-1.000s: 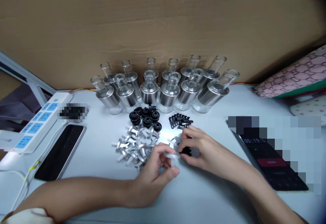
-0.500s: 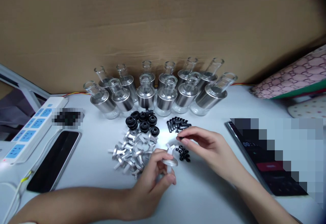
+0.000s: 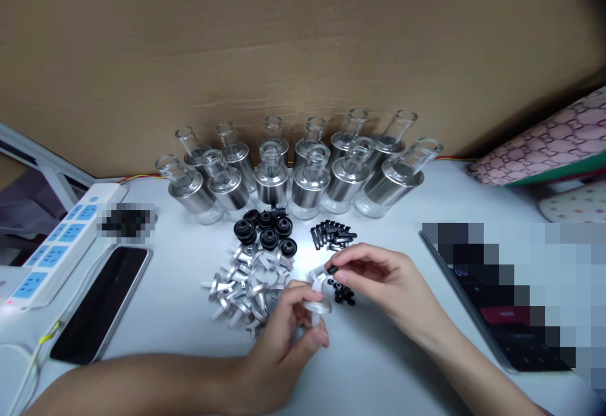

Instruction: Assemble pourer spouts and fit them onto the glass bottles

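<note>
My left hand [image 3: 288,334] pinches a small silver flanged metal part [image 3: 318,302] by its disc and stem. Just right of it, my right hand [image 3: 379,280] holds a tiny black ring [image 3: 332,269] between thumb and forefinger, close to the part's upper end. A small heap of tiny black rings [image 3: 343,293] lies under my right fingers. A pile of several silver flanged parts [image 3: 246,280] lies left of my left hand. Behind are black rubber discs [image 3: 266,233] and short black pins [image 3: 331,236].
Two rows of glass bottles with silver collars [image 3: 293,170] stand against a cardboard wall. A phone [image 3: 101,302] and a white power strip [image 3: 57,245] lie at the left. A dark tablet [image 3: 502,315] lies at the right, with patterned cloth [image 3: 544,144] beyond.
My right hand lifted from the heap of black rings with one ring pinched, then brought it back toward the silver part in my left hand.
</note>
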### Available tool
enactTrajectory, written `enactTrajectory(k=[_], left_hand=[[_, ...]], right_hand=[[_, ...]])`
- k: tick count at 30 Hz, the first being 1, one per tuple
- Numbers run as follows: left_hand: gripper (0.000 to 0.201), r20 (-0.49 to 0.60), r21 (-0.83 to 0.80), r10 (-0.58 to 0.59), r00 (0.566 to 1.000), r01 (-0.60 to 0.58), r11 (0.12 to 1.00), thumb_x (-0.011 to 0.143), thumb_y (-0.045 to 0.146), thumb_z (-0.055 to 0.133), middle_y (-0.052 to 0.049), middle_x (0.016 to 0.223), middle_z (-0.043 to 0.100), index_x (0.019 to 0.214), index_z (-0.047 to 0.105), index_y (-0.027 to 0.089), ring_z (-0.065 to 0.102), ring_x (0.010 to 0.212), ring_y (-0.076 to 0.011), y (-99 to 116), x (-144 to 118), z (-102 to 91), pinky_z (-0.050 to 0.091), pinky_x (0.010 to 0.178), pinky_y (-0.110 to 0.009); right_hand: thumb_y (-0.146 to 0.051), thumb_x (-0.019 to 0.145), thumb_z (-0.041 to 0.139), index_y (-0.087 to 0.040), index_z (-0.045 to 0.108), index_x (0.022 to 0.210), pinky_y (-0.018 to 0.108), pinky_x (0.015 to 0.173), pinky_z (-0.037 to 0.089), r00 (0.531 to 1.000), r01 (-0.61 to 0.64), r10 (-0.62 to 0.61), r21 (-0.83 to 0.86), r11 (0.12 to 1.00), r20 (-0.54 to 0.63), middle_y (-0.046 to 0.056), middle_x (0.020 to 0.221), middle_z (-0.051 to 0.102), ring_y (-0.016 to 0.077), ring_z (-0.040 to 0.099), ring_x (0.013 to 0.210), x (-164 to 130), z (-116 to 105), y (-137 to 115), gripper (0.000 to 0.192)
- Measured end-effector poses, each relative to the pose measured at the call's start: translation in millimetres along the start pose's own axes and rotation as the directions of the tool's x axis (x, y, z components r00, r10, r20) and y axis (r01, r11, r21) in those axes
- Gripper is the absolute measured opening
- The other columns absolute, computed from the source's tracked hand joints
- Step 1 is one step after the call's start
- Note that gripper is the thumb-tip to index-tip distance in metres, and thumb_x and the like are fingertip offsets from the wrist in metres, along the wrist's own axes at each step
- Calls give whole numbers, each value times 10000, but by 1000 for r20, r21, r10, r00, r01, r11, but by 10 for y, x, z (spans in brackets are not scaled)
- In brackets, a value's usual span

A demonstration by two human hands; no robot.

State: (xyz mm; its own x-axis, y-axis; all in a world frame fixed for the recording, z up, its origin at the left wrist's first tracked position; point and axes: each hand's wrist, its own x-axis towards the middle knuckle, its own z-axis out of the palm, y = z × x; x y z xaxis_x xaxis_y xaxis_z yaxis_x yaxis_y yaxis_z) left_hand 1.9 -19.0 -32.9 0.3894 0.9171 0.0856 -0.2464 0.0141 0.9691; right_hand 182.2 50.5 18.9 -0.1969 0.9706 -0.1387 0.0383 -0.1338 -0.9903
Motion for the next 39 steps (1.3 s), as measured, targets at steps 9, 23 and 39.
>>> enactTrajectory(k=[9,23,39], left_hand=[[249,38,31,37,999,-39,999,998,329,455,-8,1045,397,1233,427,407,510,827,-94,43,33,-18,412,770,-272],[256,70,74,44,997,-49,996,1006,308,419,-45,1080,431,1260,409,338,544,798,-106,29,5,-9,454,752,-291],[284,101,-50,34,994,-29,998,990,286,469,-13,1045,471,1250,426,392,556,756,-80,21,39,-7,452,710,-240]], right_hand=[[-312,673,789,-205,724,723,281,657,543,1000,0,0,3,1000,-1,45,766,726,175,669,724,-34,28,3,135],[-504,782,709,-194,738,1026,239,616,407,927,-307,223,269,913,300,-15,653,523,97,458,606,-45,21,61,395],[-499,707,781,-169,652,918,236,611,348,808,-562,358,427,709,468,-47,606,455,84,359,554,-81,39,22,412]])
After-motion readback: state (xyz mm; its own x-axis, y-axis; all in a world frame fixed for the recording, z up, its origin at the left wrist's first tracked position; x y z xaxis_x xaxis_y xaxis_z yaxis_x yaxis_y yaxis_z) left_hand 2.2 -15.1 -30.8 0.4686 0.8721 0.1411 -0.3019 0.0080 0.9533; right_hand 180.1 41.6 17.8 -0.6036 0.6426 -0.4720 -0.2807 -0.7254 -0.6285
